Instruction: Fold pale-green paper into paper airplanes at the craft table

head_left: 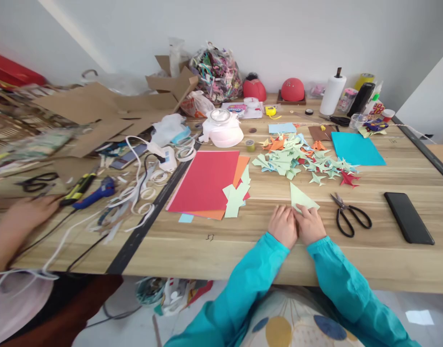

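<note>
A pale green sheet of paper (pixel 301 196), folded into a triangle, lies on the table in front of me. My left hand (pixel 282 225) is closed at its lower left corner, fingertips on the paper's edge. Beside it, touching, my right hand (pixel 310 224) is closed with its fingers pressed on the lower edge. The fingertips are partly hidden. Just beyond lies a pile of folded paper cranes (pixel 288 156), mostly pale green with some orange, red and blue. Black-handled scissors (pixel 346 214) rest to the right of my right hand.
Red sheets (pixel 207 180) and cut green pieces (pixel 236 195) lie to the left. A black phone (pixel 409 218) is at the right, turquoise paper (pixel 358 148) behind it. Further left, a co-worker's hand (pixel 33 212) is near a blue glue gun (pixel 98 192) and white cables (pixel 136 193).
</note>
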A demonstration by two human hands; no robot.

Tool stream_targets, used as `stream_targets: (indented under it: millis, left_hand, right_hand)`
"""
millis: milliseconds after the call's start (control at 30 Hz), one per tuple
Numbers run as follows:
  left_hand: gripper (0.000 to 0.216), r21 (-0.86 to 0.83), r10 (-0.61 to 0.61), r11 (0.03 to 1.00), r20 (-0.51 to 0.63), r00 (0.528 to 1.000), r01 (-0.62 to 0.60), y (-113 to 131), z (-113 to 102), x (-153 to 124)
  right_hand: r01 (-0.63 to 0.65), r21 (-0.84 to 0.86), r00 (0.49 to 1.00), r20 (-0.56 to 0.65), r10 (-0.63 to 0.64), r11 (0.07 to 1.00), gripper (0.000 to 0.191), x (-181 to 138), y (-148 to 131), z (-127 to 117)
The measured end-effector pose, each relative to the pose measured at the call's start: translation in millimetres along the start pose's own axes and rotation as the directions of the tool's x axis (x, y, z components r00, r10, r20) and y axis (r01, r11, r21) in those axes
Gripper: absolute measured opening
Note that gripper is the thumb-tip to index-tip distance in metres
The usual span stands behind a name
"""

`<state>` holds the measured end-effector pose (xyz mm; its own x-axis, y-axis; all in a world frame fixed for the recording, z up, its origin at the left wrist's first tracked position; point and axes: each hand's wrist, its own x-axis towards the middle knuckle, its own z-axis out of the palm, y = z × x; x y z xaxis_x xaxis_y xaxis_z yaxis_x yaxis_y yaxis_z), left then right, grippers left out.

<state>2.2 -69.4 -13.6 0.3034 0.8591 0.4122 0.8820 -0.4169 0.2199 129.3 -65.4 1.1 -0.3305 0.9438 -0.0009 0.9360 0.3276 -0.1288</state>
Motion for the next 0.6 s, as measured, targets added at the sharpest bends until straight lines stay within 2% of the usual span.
stream_targets:
  millis: [133, 300, 467, 600]
  left_hand:
    - [0.038, 0.009, 0.020, 1.000, -0.072, 0.997, -0.019, 15.9, 7.1, -20.7]
    - [0.042, 0.027, 0.031, 0.999, -0.008, 0.999, -0.031, 18.2, 9.6, -19.9]
    - [0.048, 0.037, 0.102, 0.994, 0.064, 0.993, -0.105, 18.3, 11.3, -21.2]
    - [0.047, 0.090, 0.090, 0.991, 0.065, 0.994, -0.096, 21.0, 12.2, -23.6]
  right_hand:
    - [0.050, -0.015, 0.999, 0.010, -0.050, 0.999, 0.046, 4.3, 5.8, 0.1]
    - [0.082, -0.068, 0.996, 0.047, -0.079, 0.994, 0.045, 6.6, 5.3, -4.7]
    - [0.021, -0.183, 0.994, 0.106, -0.002, 0.983, 0.038, 15.2, -8.0, -15.0]
    - [-0.015, -0.273, 0.985, 0.162, 0.061, 0.962, 0.033, 28.3, -17.9, -25.8]
